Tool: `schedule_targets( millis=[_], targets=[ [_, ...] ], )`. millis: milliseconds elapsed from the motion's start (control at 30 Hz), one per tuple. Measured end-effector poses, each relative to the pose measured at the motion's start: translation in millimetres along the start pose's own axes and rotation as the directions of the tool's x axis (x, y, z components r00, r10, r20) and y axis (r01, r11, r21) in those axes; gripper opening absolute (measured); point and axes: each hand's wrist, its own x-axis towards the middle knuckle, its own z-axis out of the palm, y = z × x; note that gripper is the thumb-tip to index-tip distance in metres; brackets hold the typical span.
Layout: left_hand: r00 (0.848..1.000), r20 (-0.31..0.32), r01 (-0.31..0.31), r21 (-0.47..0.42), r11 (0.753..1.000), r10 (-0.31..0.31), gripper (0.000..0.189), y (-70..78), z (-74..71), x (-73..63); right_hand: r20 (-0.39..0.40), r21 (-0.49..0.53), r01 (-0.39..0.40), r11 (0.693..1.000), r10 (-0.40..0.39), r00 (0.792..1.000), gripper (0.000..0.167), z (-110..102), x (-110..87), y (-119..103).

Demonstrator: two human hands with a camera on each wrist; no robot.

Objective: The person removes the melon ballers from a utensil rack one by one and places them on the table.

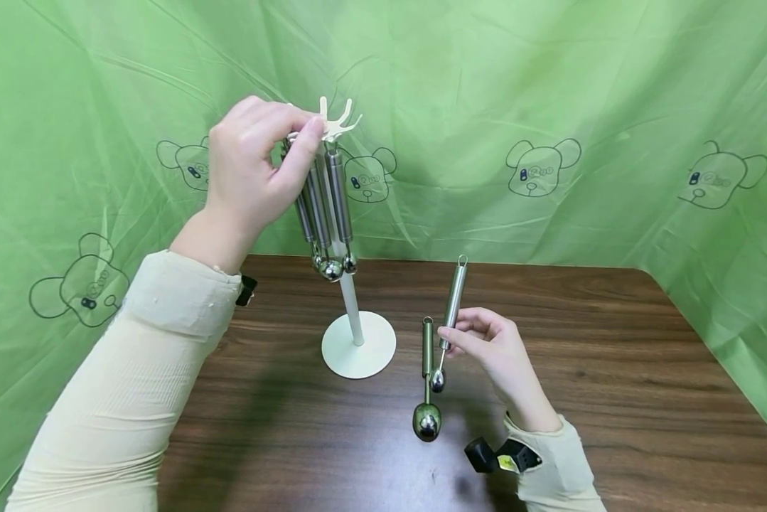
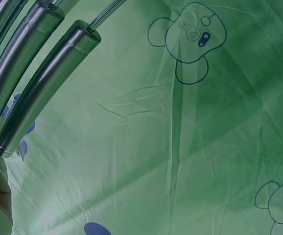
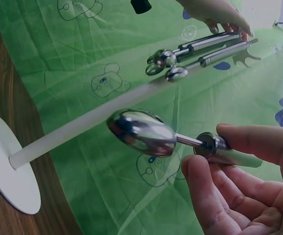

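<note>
A white stand (image 1: 352, 302) with curved hooks on top rises from a round base. My left hand (image 1: 255, 153) pinches the top of this stand, thumb and forefinger beside the hooks. Below those fingers several metal utensils (image 1: 319, 206) with thick handles and small round bowls hang from the hooks, partly hidden by the hand. Lower down, my right hand (image 1: 485, 345) grips a small metal spoon (image 1: 453, 299) by the bowl end of its handle, loop pointing up. In the right wrist view its egg-shaped bowl (image 3: 144, 133) points toward the stand. Beside it, a larger-bowled spoon (image 1: 427, 419) lies on the table.
The dark wooden table (image 1: 613, 384) has its far edge against a green curtain (image 1: 447, 71) printed with bear faces. The stand's white base (image 1: 338, 359) sits left of the spoons. Green cloth also hangs at both sides.
</note>
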Motion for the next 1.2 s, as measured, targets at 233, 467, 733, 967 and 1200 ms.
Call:
schedule_targets(
  millis=[233, 467, 733, 967, 1200],
  targets=[
    [0.999, -0.017, 0.028, 0.003, 1.000, -0.028, 0.028, 1.3, 1.3, -0.8, 0.013, -0.053, -0.058, 0.997, 0.059, 0.998, 0.023, -4, 2.6, 11],
    [0.999, -0.036, 0.031, -0.007, 0.999, -0.032, 0.027, 0.7, 2.4, -1.7, 0.034, -0.070, -0.097, 0.993, 0.099, 0.994, 0.033, -7, 5.3, 21],
    [0.999, -0.041, 0.030, -0.005, 1.000, -0.030, 0.028, 0.1, 3.4, -2.4, 0.048, -0.110, -0.141, 0.984, 0.147, 0.988, 0.036, -11, 9.2, 29],
    [0.999, -0.045, 0.012, -0.008, 1.000, -0.012, 0.032, -0.1, 3.9, -2.5, 0.037, -0.096, -0.188, 0.978, 0.192, 0.981, 0.037, -12, 13.5, 37],
    [0.999, -0.043, 0.025, -0.008, 1.000, -0.025, 0.031, 1.0, 3.4, -2.4, 0.017, -0.096, -0.249, 0.964, 0.252, 0.968, 0.035, -16, 16.0, 42]
  ],
)
